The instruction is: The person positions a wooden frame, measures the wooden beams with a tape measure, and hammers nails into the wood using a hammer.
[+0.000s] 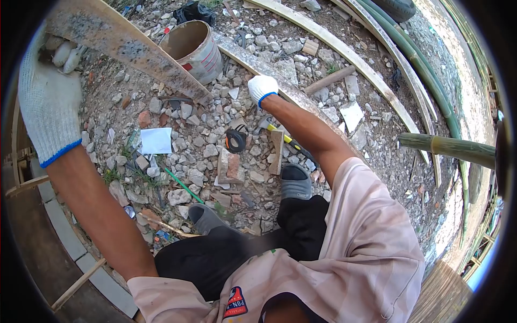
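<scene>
My left hand [51,94], in a white knit glove with a blue cuff, is raised at the far left. Its fingers curl at the end of a stained wooden plank [129,48] that slants down toward the rubble. My right hand [263,89], gloved alike, is closed in a fist beside a long weathered board [242,57]; what its fingers hold, if anything, is hidden. Below it lie a black tape measure [236,140], a tool with a yellow and black handle [295,144], and a short wood piece [276,152]. A reddish-faced block [230,166] sits near my feet.
A dirty bucket [188,51] stands behind the plank's lower end. Broken stones cover the ground, with a white sheet [156,141] on them. Curved wood strips [344,56] and green bamboo poles [420,62] lie at the right; a bamboo end [447,146] juts in.
</scene>
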`<action>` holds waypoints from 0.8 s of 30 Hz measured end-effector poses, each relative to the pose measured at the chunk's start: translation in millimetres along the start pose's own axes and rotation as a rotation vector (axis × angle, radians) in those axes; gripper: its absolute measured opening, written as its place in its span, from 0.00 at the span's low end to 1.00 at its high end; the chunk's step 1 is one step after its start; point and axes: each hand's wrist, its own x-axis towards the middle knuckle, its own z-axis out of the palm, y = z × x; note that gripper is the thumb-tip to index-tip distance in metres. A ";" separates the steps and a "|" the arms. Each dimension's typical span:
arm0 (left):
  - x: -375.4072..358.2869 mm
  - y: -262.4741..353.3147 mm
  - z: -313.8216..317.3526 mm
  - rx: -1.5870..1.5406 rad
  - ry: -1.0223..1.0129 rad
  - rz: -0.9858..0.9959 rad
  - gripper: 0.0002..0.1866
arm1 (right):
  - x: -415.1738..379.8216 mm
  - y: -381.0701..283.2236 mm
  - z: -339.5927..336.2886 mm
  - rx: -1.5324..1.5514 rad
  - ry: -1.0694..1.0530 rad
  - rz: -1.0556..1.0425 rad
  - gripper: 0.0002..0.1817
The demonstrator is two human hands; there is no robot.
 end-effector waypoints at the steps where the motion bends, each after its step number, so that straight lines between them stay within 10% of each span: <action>1: 0.8 -1.3 4.7 0.000 0.002 -0.004 0.10 | 2.0 3.8 1.3 -0.051 -0.015 -0.078 0.12; 24: -34.0 -22.2 -30.2 0.223 0.183 0.078 0.05 | -1.8 12.8 11.5 -0.010 0.026 -0.220 0.12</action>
